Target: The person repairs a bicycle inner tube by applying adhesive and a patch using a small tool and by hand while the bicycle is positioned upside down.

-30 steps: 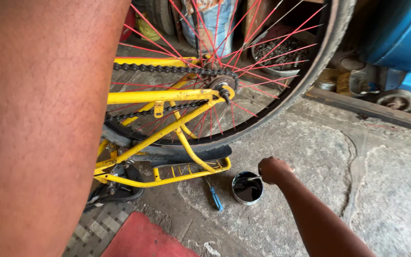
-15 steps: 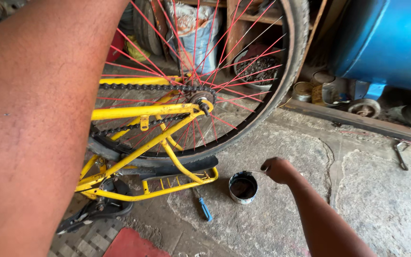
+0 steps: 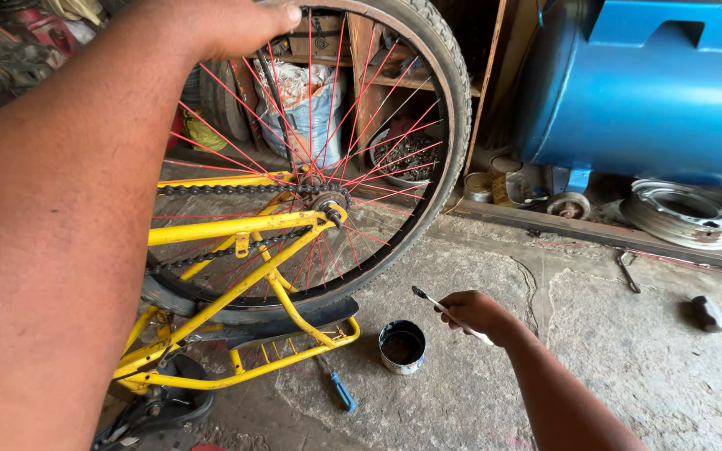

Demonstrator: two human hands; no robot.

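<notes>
Brush (tip dark) hides inside right hand.

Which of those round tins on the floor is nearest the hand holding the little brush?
The dark open tin beside the yellow rack, just left of the right hand; the other tins sit under the blue tank.

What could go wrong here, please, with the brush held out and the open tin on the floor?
The left hand grips the tyre right beside the red spokes; if the wheel turns, fingers might get caught. The small tin stands open below the right hand and could be knocked over. The brush may drip onto the concrete floor.
</notes>
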